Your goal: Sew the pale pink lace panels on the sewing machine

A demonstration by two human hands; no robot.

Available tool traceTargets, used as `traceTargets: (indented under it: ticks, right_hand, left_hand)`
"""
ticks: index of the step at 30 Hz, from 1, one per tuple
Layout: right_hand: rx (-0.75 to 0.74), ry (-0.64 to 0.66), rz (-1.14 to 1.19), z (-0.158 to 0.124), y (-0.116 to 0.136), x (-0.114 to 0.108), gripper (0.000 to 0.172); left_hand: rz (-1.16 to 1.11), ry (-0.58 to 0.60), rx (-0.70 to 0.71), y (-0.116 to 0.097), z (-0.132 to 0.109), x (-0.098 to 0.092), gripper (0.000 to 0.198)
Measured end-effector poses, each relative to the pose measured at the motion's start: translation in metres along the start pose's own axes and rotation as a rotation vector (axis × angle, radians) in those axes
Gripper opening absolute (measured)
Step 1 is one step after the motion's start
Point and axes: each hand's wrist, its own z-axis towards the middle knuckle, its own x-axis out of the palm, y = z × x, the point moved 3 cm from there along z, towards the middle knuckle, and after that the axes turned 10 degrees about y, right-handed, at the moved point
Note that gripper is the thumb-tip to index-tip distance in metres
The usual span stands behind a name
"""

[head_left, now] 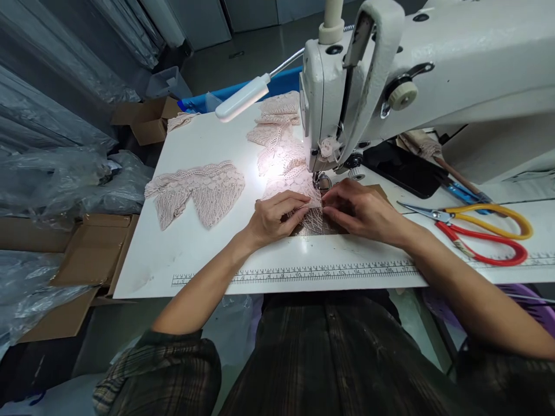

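Pale pink lace fabric [288,184] lies under the needle area of a white sewing machine [323,104]. My left hand [277,215] pinches the lace from the left, thumb and fingertips together just in front of the presser foot [318,178]. From the right, my right hand [362,209] closes its thumb and fingers on the lace's right edge. The lace's lower end hangs over the metal plate [333,227] between both hands. A lamp [243,97] lights the fabric brightly. Another scalloped lace piece [212,193] lies flat to the left.
Scissors with red and yellow handles [485,228] lie right of my right hand, near a black phone [405,167]. A printed ruler [303,273] runs along the table's front edge. Folded lace [280,105] is stacked behind; cardboard boxes [145,120] stand left.
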Motion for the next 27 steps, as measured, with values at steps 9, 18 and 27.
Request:
traceTargets:
  ticks: [9, 18, 27]
  right_hand:
    - [-0.017, 0.072, -0.355, -0.025, 0.01, 0.03, 0.04]
    - [-0.121, 0.165, -0.167, -0.017, 0.003, 0.006, 0.034]
    - [0.006, 0.131, -0.14, 0.014, -0.037, -0.004, 0.041]
  left_hand:
    - [0.007, 0.072, 0.036, 0.001, -0.003, 0.005, 0.01]
    - [0.168, 0.149, 0.196, 0.0, -0.001, 0.011, 0.005]
    - [0.189, 0.213, 0.181, 0.004, -0.008, 0.012, 0.01]
